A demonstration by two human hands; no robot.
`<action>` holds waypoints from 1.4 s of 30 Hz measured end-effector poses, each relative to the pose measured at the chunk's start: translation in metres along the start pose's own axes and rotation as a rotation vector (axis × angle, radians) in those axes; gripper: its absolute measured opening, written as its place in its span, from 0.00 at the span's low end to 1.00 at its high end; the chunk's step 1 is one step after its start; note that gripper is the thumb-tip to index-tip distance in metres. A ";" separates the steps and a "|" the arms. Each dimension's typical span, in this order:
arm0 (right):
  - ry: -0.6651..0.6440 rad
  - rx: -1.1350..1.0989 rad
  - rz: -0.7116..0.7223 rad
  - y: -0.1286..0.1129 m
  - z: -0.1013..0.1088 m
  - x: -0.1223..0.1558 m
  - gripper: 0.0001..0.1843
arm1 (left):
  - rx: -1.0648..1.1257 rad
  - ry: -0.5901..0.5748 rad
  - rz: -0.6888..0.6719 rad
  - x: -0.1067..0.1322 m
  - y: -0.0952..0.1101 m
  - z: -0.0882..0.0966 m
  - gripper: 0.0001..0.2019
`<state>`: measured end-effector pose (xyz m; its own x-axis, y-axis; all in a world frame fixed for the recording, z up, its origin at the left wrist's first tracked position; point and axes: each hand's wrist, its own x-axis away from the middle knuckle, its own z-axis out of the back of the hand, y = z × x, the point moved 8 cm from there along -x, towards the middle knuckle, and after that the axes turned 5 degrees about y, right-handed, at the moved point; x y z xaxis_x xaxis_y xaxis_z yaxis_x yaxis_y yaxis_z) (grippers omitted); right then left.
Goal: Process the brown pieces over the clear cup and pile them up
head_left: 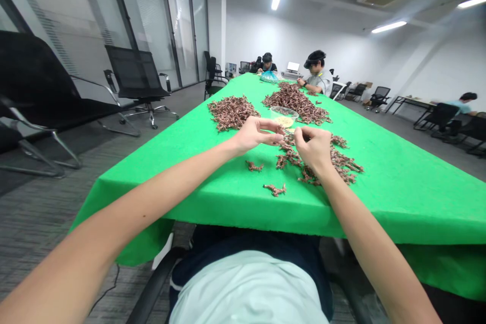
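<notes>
Over the near part of the table, my left hand (258,132) pinches a small brown figure, mostly hidden by the fingertips. Close on its right, my right hand (315,148) is closed around a thin, metallic-looking tool (289,132) whose tip meets the left fingertips. Just beyond both hands stands a clear round plastic bowl (284,112) with something pale yellow in it. Below and right of my right hand lies a loose spread of brown animal-shaped figures (343,164). Two single figures, one brown (254,166) and one nearer the edge (275,190), lie apart.
Two large heaps, a left pile (232,112) and a longer right pile (298,103), cover the table's middle. A green cloth (159,162) drapes the table. A co-worker (319,77) sits at the right side, another person (267,63) at the far end beside a blue bag (269,76).
</notes>
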<state>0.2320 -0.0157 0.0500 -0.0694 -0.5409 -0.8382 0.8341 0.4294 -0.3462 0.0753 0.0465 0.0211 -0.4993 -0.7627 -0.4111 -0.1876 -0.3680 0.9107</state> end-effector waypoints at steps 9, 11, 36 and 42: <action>0.004 0.015 -0.004 0.000 -0.001 0.000 0.24 | -0.019 0.019 -0.004 0.000 0.003 0.000 0.24; 0.005 0.018 -0.005 0.001 -0.001 0.000 0.24 | -0.028 0.018 -0.004 0.000 0.003 -0.001 0.24; -0.025 -0.014 -0.034 0.004 -0.003 0.000 0.23 | 0.009 0.026 0.007 -0.001 -0.003 0.000 0.23; -0.036 -0.028 -0.053 0.005 -0.004 -0.001 0.23 | 0.005 0.040 0.008 -0.001 -0.002 -0.001 0.24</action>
<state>0.2337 -0.0102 0.0471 -0.0929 -0.5886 -0.8031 0.8141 0.4194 -0.4016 0.0767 0.0476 0.0201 -0.4669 -0.7864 -0.4046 -0.1875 -0.3590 0.9143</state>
